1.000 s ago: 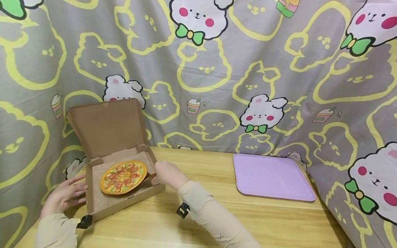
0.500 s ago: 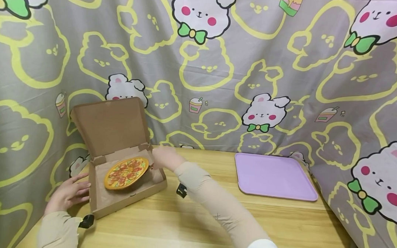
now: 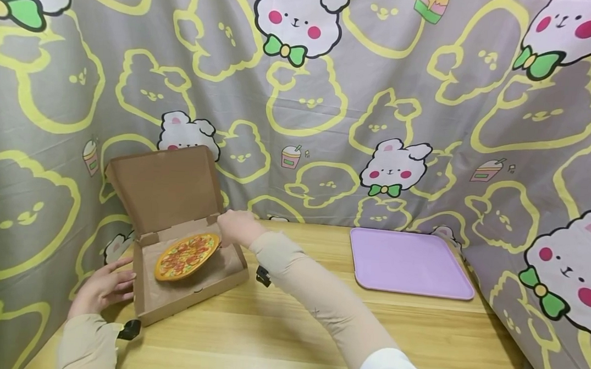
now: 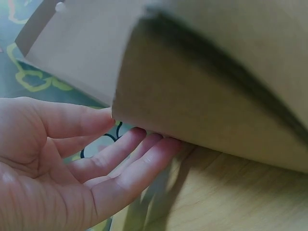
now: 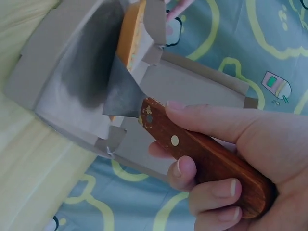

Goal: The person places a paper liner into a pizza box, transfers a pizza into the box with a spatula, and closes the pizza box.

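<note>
In the right wrist view my right hand (image 5: pixel 221 192) grips the wooden handle of a spatula (image 5: pixel 192 151), its wide metal blade (image 5: pixel 124 94) reaching under a toy-like pizza (image 3: pixel 187 257). In the head view the pizza sits tilted inside the open cardboard pizza box (image 3: pixel 196 301), its right side raised off the paper-lined bottom. The spatula is mostly hidden there by my right hand and the pizza. My left hand (image 3: pixel 100 289) is at the box's left side. Its fingertips (image 4: pixel 163 147) touch the lower edge of the box wall, fingers extended and slightly bent.
The box lid (image 3: pixel 168 190) stands up at the back, near the patterned curtain (image 3: pixel 308 113). A purple tray (image 3: pixel 411 261) lies at the back right of the wooden table (image 3: pixel 289 327).
My right hand has risen and shifted slightly back and left with the spatula, and the pizza's right side has tipped higher. The left hand stays at the box side.
</note>
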Action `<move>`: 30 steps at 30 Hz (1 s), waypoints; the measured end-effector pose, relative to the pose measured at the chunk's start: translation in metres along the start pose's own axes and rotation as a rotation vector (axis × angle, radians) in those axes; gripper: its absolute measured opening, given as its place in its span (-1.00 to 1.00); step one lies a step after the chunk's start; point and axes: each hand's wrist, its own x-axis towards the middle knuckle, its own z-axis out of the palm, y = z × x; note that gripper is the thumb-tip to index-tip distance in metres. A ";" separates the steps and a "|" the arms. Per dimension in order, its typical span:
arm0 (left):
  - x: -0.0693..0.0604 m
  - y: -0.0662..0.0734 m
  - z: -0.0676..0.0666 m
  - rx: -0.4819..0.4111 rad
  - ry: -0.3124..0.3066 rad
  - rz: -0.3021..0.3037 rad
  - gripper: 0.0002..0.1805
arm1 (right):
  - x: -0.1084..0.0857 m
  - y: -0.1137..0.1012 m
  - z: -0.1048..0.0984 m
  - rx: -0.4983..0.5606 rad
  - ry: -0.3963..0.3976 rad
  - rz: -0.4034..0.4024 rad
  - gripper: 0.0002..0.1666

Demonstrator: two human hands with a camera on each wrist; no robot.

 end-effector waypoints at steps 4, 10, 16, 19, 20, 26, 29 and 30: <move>-0.001 0.000 0.000 0.002 0.004 0.000 -0.08 | -0.001 -0.004 0.008 0.041 -0.016 -0.012 -0.85; 0.000 -0.001 -0.001 -0.012 0.004 0.001 -0.10 | -0.001 -0.008 0.014 0.017 0.041 -0.007 -0.69; -0.001 -0.002 0.000 -0.017 0.004 0.001 -0.11 | -0.004 -0.011 0.005 0.000 0.114 -0.028 -0.67; -0.002 -0.001 0.001 -0.024 0.003 0.003 -0.10 | -0.006 -0.013 -0.002 -0.009 0.151 -0.049 -0.77; -0.002 -0.001 0.001 -0.026 0.005 0.004 -0.10 | -0.006 -0.014 -0.006 -0.014 0.157 -0.057 -0.80; -0.001 -0.002 0.001 -0.020 0.012 0.009 -0.11 | -0.005 -0.013 -0.023 -0.009 0.105 -0.028 -0.83; -0.001 -0.002 0.001 -0.019 0.017 0.010 -0.11 | -0.007 -0.011 -0.028 -0.013 0.074 -0.015 -0.73; -0.001 -0.002 0.001 -0.022 0.015 0.011 -0.11 | -0.007 -0.010 -0.029 -0.016 0.064 -0.014 -0.69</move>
